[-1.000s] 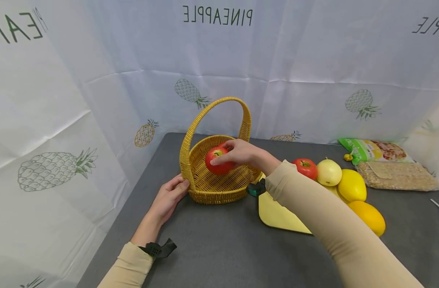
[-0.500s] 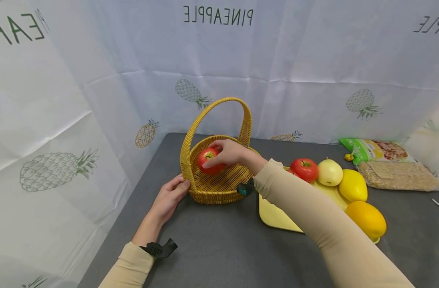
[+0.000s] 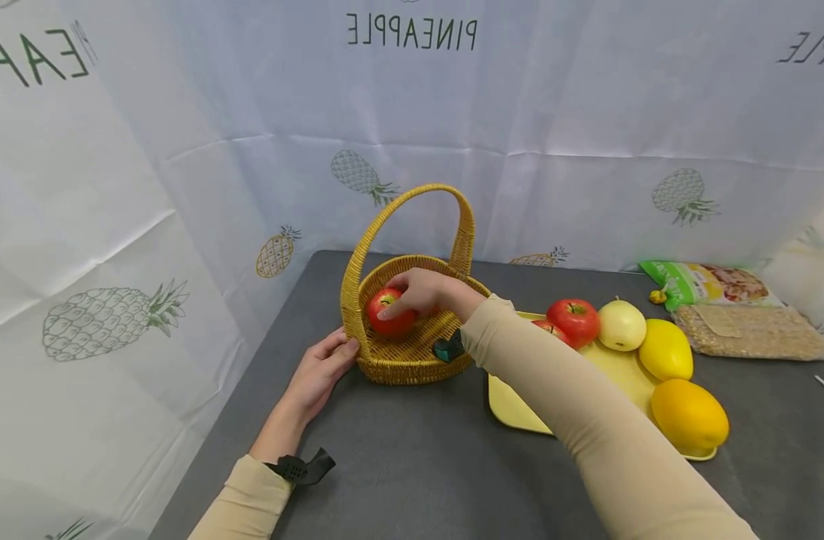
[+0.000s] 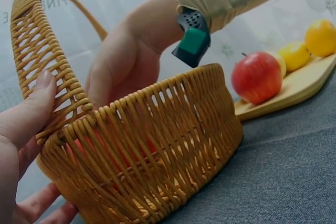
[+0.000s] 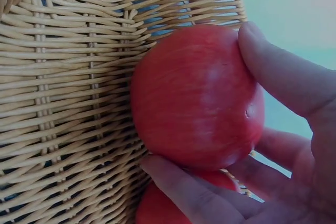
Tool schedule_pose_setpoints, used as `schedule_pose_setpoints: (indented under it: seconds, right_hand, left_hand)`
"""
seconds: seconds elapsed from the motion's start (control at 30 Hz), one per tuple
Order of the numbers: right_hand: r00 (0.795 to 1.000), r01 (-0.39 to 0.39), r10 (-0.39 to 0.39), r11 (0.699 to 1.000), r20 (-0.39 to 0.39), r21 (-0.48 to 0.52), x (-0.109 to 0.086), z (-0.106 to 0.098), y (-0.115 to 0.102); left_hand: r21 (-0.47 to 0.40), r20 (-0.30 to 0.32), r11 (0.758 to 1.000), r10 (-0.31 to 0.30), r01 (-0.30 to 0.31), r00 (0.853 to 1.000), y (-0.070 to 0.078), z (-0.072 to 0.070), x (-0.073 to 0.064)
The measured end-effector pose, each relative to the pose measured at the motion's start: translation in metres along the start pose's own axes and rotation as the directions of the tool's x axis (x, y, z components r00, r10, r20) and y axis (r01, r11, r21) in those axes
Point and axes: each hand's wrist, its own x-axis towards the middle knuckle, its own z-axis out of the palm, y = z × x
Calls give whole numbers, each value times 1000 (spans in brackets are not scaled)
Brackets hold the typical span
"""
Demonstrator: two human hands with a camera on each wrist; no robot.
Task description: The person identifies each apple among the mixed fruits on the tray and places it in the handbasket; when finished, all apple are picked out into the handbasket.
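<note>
Right hand [image 3: 422, 291] is in the basket [image 3: 412, 373], thumb and fingers pinching a red apple [image 5: 194, 98] at the basket's 9 o'clock. Second red fruit [image 5: 163, 209], part hidden, at that apple's 6 o'clock in the right wrist view. Left hand [image 3: 320, 369] at basket's 8 o'clock, thumb and fingers spread against its outside. Yellow tray [image 3: 516, 403] at basket's 4 o'clock, fruit along its far and right edges.

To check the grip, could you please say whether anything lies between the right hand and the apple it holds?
Nothing visible: inside the basket, the right hand holds the red apple directly. Another red fruit is partly hidden behind the fingers.
</note>
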Motion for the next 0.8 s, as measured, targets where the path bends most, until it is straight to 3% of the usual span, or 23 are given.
schedule_pose_setpoints:
  seconds: [0.43,0.57,0.8]
  right_hand:
    - [999,33,-35,986,-9,-161,-2,3,-6]
    - [997,58,-66,974,-32,-218,-9,1,-8]
    - [992,97,-113,967,-55,-234,-31,1,-3]
  left_hand:
    - [9,-21,1000,1,-1,1000,2,0,0]
    - [10,-21,1000,4,-4,1000,2,-1,-1]
    - [14,-7,1000,-2,3,1000,3,0,-3]
